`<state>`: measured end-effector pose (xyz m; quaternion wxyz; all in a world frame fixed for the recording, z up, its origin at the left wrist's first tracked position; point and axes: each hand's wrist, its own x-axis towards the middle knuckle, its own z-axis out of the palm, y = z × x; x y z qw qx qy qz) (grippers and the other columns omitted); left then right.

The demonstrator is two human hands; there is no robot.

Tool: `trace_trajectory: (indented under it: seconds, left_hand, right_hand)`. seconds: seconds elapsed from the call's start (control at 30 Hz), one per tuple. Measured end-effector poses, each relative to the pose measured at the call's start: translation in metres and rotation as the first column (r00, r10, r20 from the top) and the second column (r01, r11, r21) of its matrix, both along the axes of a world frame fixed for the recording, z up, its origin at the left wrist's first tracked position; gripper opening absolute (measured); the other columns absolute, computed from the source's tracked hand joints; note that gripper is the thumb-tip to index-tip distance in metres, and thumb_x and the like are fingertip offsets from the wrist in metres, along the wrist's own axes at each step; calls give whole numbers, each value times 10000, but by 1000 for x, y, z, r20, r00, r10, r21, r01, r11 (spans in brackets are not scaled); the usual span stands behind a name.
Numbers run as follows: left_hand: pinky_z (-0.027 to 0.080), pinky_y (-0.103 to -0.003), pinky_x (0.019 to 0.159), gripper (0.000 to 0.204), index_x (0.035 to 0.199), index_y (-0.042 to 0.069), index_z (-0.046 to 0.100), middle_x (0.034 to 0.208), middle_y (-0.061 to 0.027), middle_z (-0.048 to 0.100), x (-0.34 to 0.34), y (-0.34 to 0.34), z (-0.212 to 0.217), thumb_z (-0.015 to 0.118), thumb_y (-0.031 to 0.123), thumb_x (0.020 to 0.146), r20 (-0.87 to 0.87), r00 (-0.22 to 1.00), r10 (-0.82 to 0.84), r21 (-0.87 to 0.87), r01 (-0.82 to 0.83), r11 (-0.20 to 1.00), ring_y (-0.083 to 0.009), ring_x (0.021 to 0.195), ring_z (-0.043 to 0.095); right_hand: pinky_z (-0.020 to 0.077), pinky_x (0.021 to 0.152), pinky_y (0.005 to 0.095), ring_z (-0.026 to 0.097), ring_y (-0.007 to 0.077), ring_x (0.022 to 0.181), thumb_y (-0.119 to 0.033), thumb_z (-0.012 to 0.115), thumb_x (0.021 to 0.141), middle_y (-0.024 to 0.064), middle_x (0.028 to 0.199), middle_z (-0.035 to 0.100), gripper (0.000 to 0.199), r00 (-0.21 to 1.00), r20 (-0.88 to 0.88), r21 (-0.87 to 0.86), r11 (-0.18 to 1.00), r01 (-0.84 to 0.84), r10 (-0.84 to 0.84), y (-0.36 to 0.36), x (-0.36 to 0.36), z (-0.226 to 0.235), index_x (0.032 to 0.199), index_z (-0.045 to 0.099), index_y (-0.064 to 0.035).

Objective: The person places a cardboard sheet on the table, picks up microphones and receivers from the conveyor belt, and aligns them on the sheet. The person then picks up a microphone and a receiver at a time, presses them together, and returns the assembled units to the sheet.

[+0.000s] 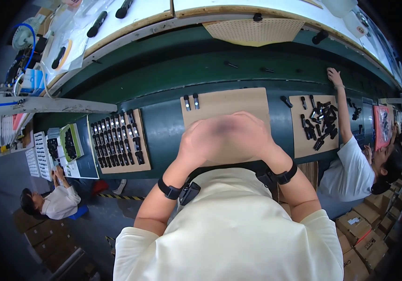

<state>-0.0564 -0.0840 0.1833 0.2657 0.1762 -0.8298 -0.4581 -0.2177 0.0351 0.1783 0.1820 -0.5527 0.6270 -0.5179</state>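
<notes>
My left hand (204, 142) and my right hand (248, 135) are pressed together over the near edge of a brown cardboard sheet (226, 104). Whatever sits between the fingers is blurred and hidden. Both wrists carry black straps. Two small dark cylindrical parts (191, 101) lie side by side at the sheet's far left corner, well beyond my hands.
A cardboard sheet (142, 140) to the left holds rows of several dark parts. To the right, another sheet (304, 136) bears a loose pile of parts, where a person in white (353, 164) reaches to the green conveyor (201, 65). Another person (53, 199) sits lower left. Cartons are stacked lower right.
</notes>
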Motion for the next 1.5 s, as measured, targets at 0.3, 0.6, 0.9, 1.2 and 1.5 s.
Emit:
trace_trajectory:
  seconds: [0.3,0.6,0.9,1.2,1.5]
  left_hand:
    - [517,-396,762,189,947,68,640,995,-87,689,-33,-45,-113,703,51,769,214,967,141,-324,-66,944,-289,883,657]
    - [482,-398,857,188,880,75,622,1021,-65,635,-36,-51,-166,690,46,707,221,971,96,-555,44,831,-278,940,607]
    - [440,-438,962,226,901,56,639,1099,-109,595,-38,-60,-167,715,41,689,269,962,50,-514,99,852,-311,1091,549]
    - [297,-550,1111,389,1052,50,601,1260,-140,557,-47,-68,-158,711,56,680,394,919,12,-432,174,885,-338,1268,465]
    - [246,-583,1127,623,1270,49,465,1267,-141,554,-63,-85,-155,684,34,687,478,875,70,-387,138,912,-306,1274,481]
  right_hand:
    - [533,769,397,649,290,906,-68,654,831,116,988,644,195,967,-255,187,981,56,-6,-51,-30,-115,1010,578,-55]
    - [470,886,410,563,280,1063,-85,639,795,87,1135,570,233,852,-505,287,958,12,140,-60,-28,-171,1019,576,-77]
    - [416,970,405,516,284,1132,-87,669,750,75,1179,544,389,880,-462,307,951,38,114,-63,-31,-165,1126,571,-105]
    - [359,1033,417,455,290,1220,-90,717,693,87,1290,520,643,885,-453,333,941,60,104,-73,-36,-157,1296,493,-103]
    - [335,1054,413,455,288,1221,-70,719,678,84,1327,512,701,887,-454,337,938,86,82,-90,-45,-157,1332,468,-71]
